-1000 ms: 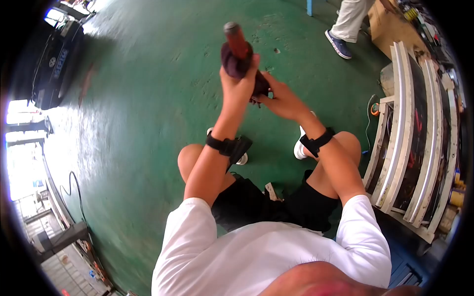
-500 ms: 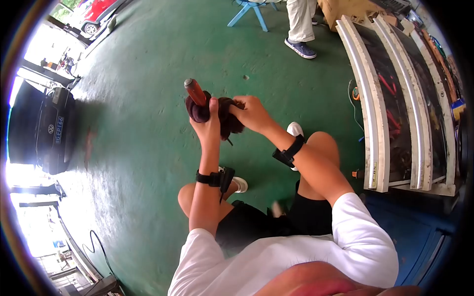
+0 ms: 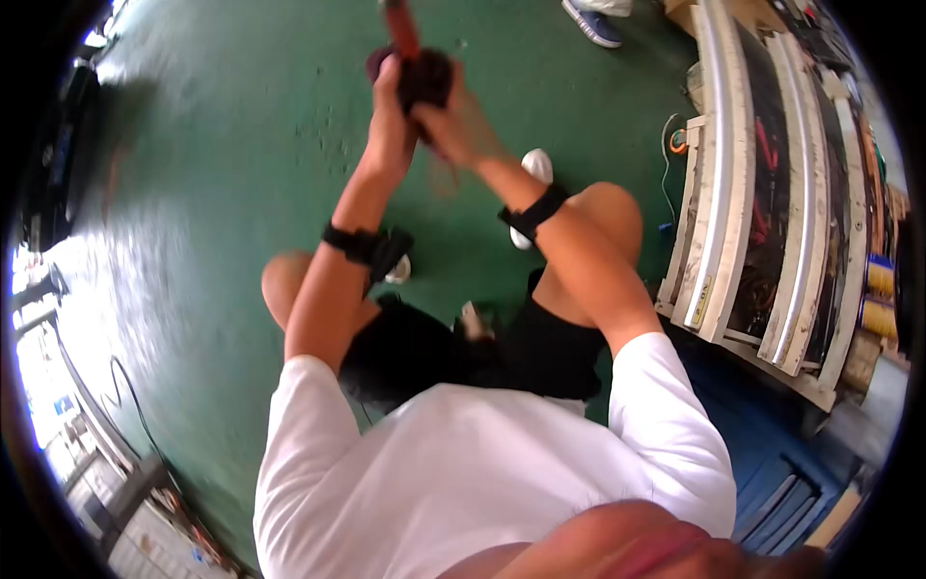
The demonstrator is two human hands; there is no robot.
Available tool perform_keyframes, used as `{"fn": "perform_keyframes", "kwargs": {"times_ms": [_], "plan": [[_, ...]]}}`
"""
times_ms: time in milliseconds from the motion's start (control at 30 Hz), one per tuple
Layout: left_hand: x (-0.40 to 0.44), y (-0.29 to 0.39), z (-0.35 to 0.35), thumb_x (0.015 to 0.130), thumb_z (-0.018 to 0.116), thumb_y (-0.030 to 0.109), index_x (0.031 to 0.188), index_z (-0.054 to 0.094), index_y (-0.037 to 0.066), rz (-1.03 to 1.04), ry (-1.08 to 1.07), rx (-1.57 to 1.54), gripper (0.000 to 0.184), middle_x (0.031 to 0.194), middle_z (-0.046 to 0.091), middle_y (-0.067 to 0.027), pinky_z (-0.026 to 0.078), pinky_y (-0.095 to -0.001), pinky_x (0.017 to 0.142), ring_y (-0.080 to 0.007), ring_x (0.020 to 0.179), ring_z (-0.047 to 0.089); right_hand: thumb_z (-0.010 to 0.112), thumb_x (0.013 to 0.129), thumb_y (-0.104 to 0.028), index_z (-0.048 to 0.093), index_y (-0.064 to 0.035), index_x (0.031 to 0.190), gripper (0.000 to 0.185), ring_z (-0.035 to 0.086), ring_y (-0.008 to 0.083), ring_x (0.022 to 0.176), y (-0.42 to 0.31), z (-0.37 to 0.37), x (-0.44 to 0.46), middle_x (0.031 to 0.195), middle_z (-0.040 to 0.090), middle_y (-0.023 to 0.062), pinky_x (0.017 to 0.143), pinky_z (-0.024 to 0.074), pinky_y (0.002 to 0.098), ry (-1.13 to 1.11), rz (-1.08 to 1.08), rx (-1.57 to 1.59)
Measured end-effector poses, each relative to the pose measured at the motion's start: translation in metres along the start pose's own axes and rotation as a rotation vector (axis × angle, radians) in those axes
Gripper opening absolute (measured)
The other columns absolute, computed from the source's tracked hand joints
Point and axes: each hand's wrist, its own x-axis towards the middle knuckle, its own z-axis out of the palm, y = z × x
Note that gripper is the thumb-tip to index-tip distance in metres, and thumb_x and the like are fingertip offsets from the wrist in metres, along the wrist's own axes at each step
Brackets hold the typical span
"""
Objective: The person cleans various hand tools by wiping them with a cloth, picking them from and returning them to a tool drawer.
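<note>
Both hands are held out in front of me above the green floor. My left hand (image 3: 390, 121) is closed around a screwdriver (image 3: 401, 29), whose red handle points away from me past the thumb. A dark maroon rag (image 3: 426, 77) is bunched around the tool and lies between my two hands. Fingers of my right hand (image 3: 458, 124) are closed on the rag, close beside the left; motion blurs them. The tool's shaft is mostly hidden by the rag and hands.
On the right stands a rack with pale, worn rails (image 3: 719, 174), tools and clutter inside. Below it is a blue cabinet (image 3: 772, 454). Another person's shoe (image 3: 592, 24) shows at the top. A dark car (image 3: 66, 159) is at the left edge, and a black cable (image 3: 130, 386) lies lower left.
Both hands, with the screwdriver and rag, have moved farther out from my body, toward the top of the view. My view has shifted too, and the blue stool has left it.
</note>
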Motion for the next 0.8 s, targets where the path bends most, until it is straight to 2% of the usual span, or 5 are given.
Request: {"fn": "perform_keyframes", "kwargs": {"times_ms": [200,300,567,633,800], "plan": [[-0.012,0.026,-0.001,0.101,0.049,0.046,0.131,0.048,0.001,0.374,0.163,1.484,0.054,0.137,0.044,-0.0220,0.031,-0.0402,0.110,-0.0378,0.121,0.045,0.073,0.081,-0.020,0.037,-0.0027,0.136,0.068,0.061,0.0238,0.108,-0.006,-0.011,0.021,0.118,0.062,0.0152,0.094,0.0496,0.0376,-0.053,-0.145,-0.022],[-0.004,0.035,-0.021,0.100,0.054,0.043,0.131,0.049,0.000,0.327,-0.099,1.271,0.054,0.135,0.041,-0.0264,0.033,-0.0446,0.109,-0.0446,0.123,0.042,0.081,0.081,-0.025,0.046,0.0007,0.133,0.067,0.062,0.0200,0.108,0.003,-0.008,0.025,0.119,0.063,0.0097,0.094,0.0505,0.0344,0.013,-0.172,0.146],[-0.010,0.032,-0.024,0.087,0.076,0.031,0.123,0.046,-0.001,0.113,-0.149,0.923,0.057,0.114,0.051,-0.0117,0.044,-0.0382,0.093,-0.0234,0.109,0.052,0.061,0.097,-0.048,0.053,-0.0121,0.135,0.053,0.060,0.0185,0.107,-0.036,-0.026,0.030,0.118,0.061,0.0021,0.096,0.0496,0.0383,0.262,0.077,0.521],[-0.013,0.015,-0.025,0.082,0.077,0.022,0.114,0.044,0.000,0.498,-0.107,1.225,0.050,0.104,0.052,-0.0110,0.047,-0.0394,0.085,-0.0304,0.097,0.056,0.055,0.097,-0.056,0.050,-0.0142,0.137,0.058,0.056,0.0198,0.114,-0.047,-0.023,0.030,0.124,0.059,0.0017,0.101,0.0457,0.0408,0.227,0.052,0.683],[-0.012,0.008,-0.017,0.080,0.073,0.014,0.118,0.045,0.001,0.451,-0.115,1.105,0.049,0.103,0.055,-0.0172,0.051,-0.0448,0.079,-0.0409,0.092,0.060,0.051,0.099,-0.057,0.047,-0.0156,0.142,0.060,0.054,0.0176,0.115,-0.057,-0.003,0.023,0.128,0.056,-0.0008,0.102,0.0427,0.0378,0.161,0.018,0.758]]}}
